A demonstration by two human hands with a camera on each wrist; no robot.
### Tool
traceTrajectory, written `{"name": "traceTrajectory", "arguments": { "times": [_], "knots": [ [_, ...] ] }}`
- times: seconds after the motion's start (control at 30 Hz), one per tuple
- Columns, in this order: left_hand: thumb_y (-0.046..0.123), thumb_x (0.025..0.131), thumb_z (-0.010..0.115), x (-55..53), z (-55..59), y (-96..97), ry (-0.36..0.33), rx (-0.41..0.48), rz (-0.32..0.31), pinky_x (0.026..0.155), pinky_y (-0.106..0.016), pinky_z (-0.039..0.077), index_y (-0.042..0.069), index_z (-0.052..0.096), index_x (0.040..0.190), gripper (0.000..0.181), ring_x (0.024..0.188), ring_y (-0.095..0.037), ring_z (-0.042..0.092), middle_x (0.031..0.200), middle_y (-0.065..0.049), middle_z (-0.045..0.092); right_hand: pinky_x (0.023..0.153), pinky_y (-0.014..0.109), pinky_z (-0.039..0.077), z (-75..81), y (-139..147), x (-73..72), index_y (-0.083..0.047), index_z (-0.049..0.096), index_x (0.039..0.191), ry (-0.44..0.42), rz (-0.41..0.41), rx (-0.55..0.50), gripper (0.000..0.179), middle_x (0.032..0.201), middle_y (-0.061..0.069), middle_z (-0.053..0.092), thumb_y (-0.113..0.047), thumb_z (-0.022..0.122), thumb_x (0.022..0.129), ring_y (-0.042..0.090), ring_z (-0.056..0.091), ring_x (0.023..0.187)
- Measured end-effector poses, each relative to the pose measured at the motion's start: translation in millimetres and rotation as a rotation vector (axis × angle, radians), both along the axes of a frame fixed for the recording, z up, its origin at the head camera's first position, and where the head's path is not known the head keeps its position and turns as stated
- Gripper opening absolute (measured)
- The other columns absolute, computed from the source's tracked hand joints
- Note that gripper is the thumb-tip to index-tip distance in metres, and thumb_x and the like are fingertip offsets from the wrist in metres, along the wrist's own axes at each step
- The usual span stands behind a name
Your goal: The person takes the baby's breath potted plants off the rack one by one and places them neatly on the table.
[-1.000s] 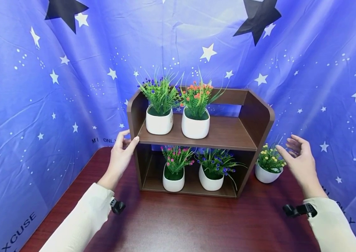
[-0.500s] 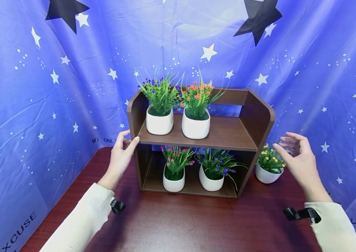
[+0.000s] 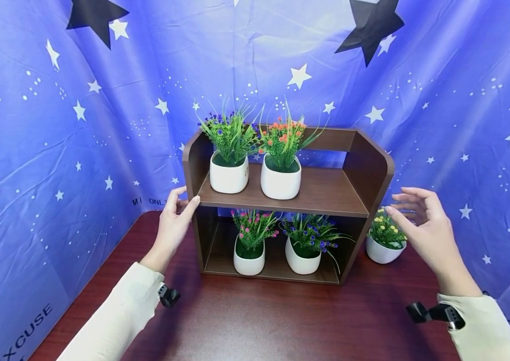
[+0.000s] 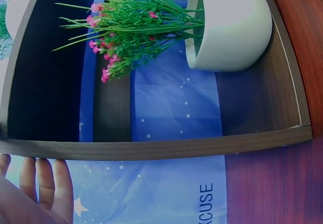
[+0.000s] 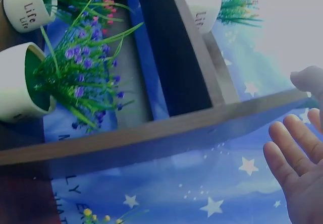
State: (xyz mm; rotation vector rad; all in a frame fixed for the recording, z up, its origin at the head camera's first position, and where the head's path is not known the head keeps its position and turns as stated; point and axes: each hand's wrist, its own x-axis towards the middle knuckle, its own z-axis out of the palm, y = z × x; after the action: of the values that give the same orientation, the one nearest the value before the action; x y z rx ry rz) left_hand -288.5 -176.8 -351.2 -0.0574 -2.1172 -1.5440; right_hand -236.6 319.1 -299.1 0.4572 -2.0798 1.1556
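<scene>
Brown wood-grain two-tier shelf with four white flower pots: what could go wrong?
If the left hand pushes the shelf it touches, the white pot of orange flowers, near the upper front edge, could slide or tip. The right hand, close to the white pot of yellow flowers beside the shelf, might knock it.

Head camera is sitting high and set back, looking forward and down at the shelf (image 3: 327,188); it is taking in the whole unit, bare table (image 3: 259,321), left hand (image 3: 175,220) and right hand (image 3: 428,228). Left wrist camera is working close in, facing the shelf's open front near its left end; frame is lying sideways, table at right. Right wrist camera is also looking from close, facing in at the right end, turned the opposite way, table at lower left. Both wrist views are sharing the pink plant (image 3: 250,248) with the head view; right wrist and head are also sharing the lower blue plant (image 3: 306,248).
</scene>
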Motion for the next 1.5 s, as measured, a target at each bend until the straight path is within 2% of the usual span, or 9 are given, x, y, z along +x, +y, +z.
{"name": "traceTrajectory", "arguments": {
  "times": [0.23, 0.37, 0.53, 0.73, 0.83, 0.97, 1.2, 1.37, 1.5],
  "knots": [
    [0.036, 0.096, 0.068, 0.5, 0.0, 1.0, 0.001, 0.002, 0.003, 0.074, -0.028, 0.046, 0.016, 0.055, 0.134, 0.045, 0.079, -0.015, 0.057, 0.096, -0.007, 0.059, 0.082, 0.013, 0.047, 7.7, -12, 8.6, -0.004, 0.052, 0.136, 0.01, 0.043, 0.035, 0.055, 0.114, -0.004, 0.067, 0.009, 0.071, 0.087, 0.006, 0.063, 0.099],
    [0.036, 0.096, 0.068, 0.6, -0.2, 1.6, 0.008, 0.004, 0.005, 0.072, -0.027, 0.046, 0.016, 0.055, 0.134, 0.045, 0.077, -0.014, 0.057, 0.096, -0.007, 0.06, 0.08, 0.015, 0.05, 9.0, -19, 9.5, 0.001, 0.049, 0.136, 0.018, 0.111, 0.04, 0.055, 0.117, 0.007, 0.067, 0.014, 0.07, 0.086, 0.009, 0.064, 0.1],
    [0.035, 0.096, 0.069, 1.1, -0.3, 2.4, 0.006, 0.007, 0.004, 0.07, -0.027, 0.047, 0.017, 0.055, 0.135, 0.045, 0.075, -0.015, 0.057, 0.097, -0.008, 0.061, 0.084, 0.016, 0.05, 8.7, -27, 7.7, 0.007, 0.046, 0.135, 0.038, 0.196, 0.046, 0.056, 0.119, 0.013, 0.065, 0.019, 0.068, 0.084, 0.012, 0.064, 0.102],
    [0.035, 0.096, 0.069, 1.0, 0.2, 2.5, -0.001, 0.014, 0.008, 0.07, -0.026, 0.047, 0.018, 0.056, 0.134, 0.043, 0.075, -0.014, 0.058, 0.097, -0.007, 0.061, 0.087, 0.018, 0.05, 6.4, -42, 2.3, 0.01, 0.045, 0.133, 0.056, 0.327, 0.032, 0.055, 0.119, 0.012, 0.063, 0.022, 0.066, 0.083, 0.016, 0.063, 0.104],
    [0.035, 0.096, 0.069, 1.1, 0.9, 2.6, -0.001, 0.007, 0.009, 0.07, -0.026, 0.048, 0.018, 0.056, 0.133, 0.043, 0.074, -0.013, 0.058, 0.097, -0.007, 0.061, 0.087, 0.018, 0.05, 6.2, -51, -1.2, 0.009, 0.045, 0.133, 0.076, 0.353, 0.044, 0.057, 0.119, 0.009, 0.063, 0.024, 0.066, 0.082, 0.016, 0.063, 0.105],
    [0.036, 0.096, 0.068, 0.9, 1.3, 2.8, -0.004, -0.006, 0.014, 0.07, -0.025, 0.047, 0.017, 0.056, 0.134, 0.043, 0.075, -0.011, 0.058, 0.097, -0.008, 0.062, 0.09, 0.02, 0.049, 8.2, -63, -5.4, 0.008, 0.046, 0.133, 0.074, 0.336, 0.072, 0.059, 0.121, 0.005, 0.063, 0.022, 0.069, 0.081, 0.016, 0.063, 0.108],
    [0.036, 0.096, 0.068, 0.9, 1.6, 3.0, -0.002, -0.002, 0.009, 0.07, -0.026, 0.047, 0.017, 0.055, 0.134, 0.044, 0.075, -0.014, 0.058, 0.098, -0.009, 0.061, 0.096, 0.018, 0.045, 9.7, -80, -12.4, 0.0, 0.047, 0.137, 0.012, 0.282, 0.114, 0.059, 0.129, 0.009, 0.06, 0.012, 0.073, 0.085, 0.013, 0.059, 0.117],
    [0.036, 0.096, 0.068, 1.0, 1.7, 2.0, 0.001, 0.006, 0.009, 0.072, -0.027, 0.047, 0.018, 0.055, 0.134, 0.044, 0.077, -0.016, 0.058, 0.098, -0.009, 0.06, 0.099, 0.02, 0.043, 9.8, -90, -18.7, -0.003, 0.045, 0.139, -0.048, 0.277, 0.102, 0.058, 0.136, 0.007, 0.056, 0.003, 0.073, 0.089, 0.02, 0.055, 0.124],
    [0.036, 0.096, 0.068, 1.0, 1.9, 1.1, -0.005, 0.011, 0.0, 0.071, -0.027, 0.048, 0.018, 0.055, 0.135, 0.045, 0.077, -0.017, 0.058, 0.099, -0.008, 0.059, 0.102, 0.021, 0.041, 7.3, -97, -25.3, -0.004, 0.043, 0.14, -0.059, 0.276, 0.111, 0.059, 0.139, 0.011, 0.053, -0.001, 0.074, 0.09, 0.025, 0.053, 0.127]
  ]
}}
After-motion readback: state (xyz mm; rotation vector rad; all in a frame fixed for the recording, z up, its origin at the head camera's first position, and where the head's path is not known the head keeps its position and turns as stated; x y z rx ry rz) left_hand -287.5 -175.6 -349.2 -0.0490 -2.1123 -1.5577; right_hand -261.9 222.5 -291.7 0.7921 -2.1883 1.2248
